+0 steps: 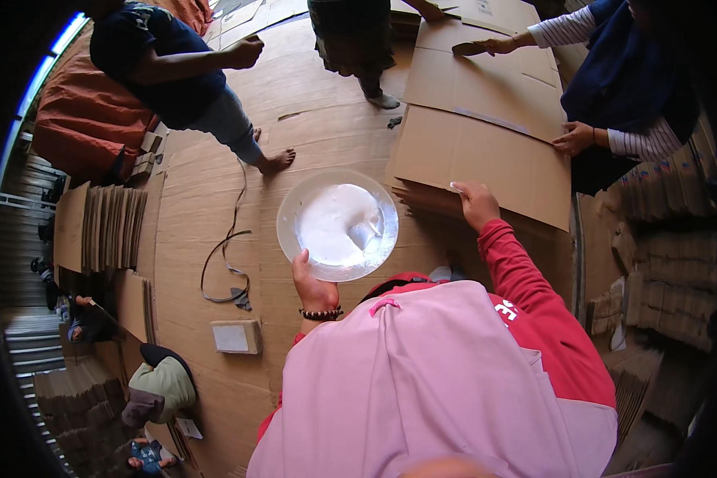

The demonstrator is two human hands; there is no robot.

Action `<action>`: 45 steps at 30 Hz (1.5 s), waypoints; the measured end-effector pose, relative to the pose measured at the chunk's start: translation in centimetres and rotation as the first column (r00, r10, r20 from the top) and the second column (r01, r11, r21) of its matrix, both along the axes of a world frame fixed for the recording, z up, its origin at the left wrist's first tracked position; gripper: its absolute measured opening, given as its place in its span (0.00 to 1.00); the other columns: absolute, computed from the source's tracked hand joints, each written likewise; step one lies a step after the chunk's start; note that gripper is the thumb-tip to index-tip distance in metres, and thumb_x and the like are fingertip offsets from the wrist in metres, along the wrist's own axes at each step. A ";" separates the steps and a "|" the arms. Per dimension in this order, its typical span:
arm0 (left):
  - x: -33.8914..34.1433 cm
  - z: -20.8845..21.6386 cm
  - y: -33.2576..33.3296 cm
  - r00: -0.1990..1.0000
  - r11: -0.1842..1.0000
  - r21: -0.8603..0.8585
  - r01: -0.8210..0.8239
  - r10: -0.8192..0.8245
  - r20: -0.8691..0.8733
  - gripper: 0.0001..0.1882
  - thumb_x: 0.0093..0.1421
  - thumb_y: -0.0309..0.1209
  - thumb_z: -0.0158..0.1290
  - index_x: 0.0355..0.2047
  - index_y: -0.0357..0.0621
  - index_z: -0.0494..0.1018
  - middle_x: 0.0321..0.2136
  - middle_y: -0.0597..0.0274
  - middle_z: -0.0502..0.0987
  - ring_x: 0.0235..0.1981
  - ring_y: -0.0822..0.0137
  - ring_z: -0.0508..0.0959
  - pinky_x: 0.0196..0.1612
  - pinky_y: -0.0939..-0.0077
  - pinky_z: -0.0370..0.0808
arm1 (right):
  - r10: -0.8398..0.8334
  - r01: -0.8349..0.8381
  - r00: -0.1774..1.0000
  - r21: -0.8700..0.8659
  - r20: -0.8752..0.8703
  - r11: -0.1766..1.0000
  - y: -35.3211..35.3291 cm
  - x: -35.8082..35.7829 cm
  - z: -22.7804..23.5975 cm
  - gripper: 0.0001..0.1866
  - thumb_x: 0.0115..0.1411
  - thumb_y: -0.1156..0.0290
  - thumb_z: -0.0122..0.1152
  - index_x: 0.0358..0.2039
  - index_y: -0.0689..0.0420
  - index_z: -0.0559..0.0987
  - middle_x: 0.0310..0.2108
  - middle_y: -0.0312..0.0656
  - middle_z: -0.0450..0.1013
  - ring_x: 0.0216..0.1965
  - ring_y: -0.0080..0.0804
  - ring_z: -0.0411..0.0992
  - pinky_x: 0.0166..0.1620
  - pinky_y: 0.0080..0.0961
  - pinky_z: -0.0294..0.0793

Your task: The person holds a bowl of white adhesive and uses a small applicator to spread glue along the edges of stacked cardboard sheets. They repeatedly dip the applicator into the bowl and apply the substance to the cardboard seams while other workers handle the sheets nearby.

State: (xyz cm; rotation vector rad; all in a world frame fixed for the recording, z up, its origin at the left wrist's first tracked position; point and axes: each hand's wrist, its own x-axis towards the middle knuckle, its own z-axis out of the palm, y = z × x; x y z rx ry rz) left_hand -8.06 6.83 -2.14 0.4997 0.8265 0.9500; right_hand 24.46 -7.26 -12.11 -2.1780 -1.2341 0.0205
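Observation:
My left hand [316, 288] holds a wide, translucent white bowl [287, 215] by its near rim, thumb over the edge. Inside the bowl lies a smooth white paste [333, 213], scooped away on its right side. My right hand [479, 205] is closed, fingertips pinched at the near edge of a stack of flat cardboard sheets [474, 151]. A small bit of white shows at those fingertips; whether it is paste or a small object I cannot make out.
Across the stack, a person in striped sleeves holds a flat dark tool [470, 48] on the cardboard. Two more people stand ahead. A black cord [225, 243] and a small box [236, 337] lie on the cardboard-covered floor. Cardboard bundles [107, 229] stand at left.

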 end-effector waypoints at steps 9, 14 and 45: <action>0.0 -0.8 -0.1 0.996 0.996 -0.047 -0.070 0.067 -0.053 0.29 0.57 0.42 0.43 0.55 0.36 0.60 0.53 0.51 0.67 0.55 0.54 0.67 0.57 0.57 0.63 | 0.125 -0.086 0.956 -0.153 0.267 0.984 -0.8 0.5 -2.6 0.18 0.44 0.75 0.58 0.38 0.45 0.78 0.36 0.35 0.72 0.42 0.39 0.68 0.43 0.37 0.67; -0.2 -1.9 0.4 0.998 0.995 -0.085 -0.051 0.047 -0.044 0.28 0.57 0.41 0.43 0.54 0.36 0.60 0.51 0.48 0.69 0.51 0.52 0.71 0.50 0.53 0.70 | 0.110 -0.087 0.975 -0.123 0.195 0.989 -2.5 -0.2 -3.4 0.17 0.44 0.76 0.59 0.36 0.46 0.79 0.35 0.34 0.73 0.41 0.37 0.68 0.42 0.36 0.66; -0.3 -3.4 2.3 0.995 0.994 -0.075 0.084 -0.079 0.067 0.30 0.58 0.42 0.42 0.56 0.35 0.59 0.54 0.48 0.66 0.55 0.51 0.67 0.57 0.52 0.64 | -0.124 0.123 0.992 0.131 -0.002 0.984 -8.9 0.2 -2.7 0.14 0.53 0.78 0.55 0.40 0.49 0.77 0.34 0.44 0.75 0.35 0.49 0.72 0.38 0.41 0.71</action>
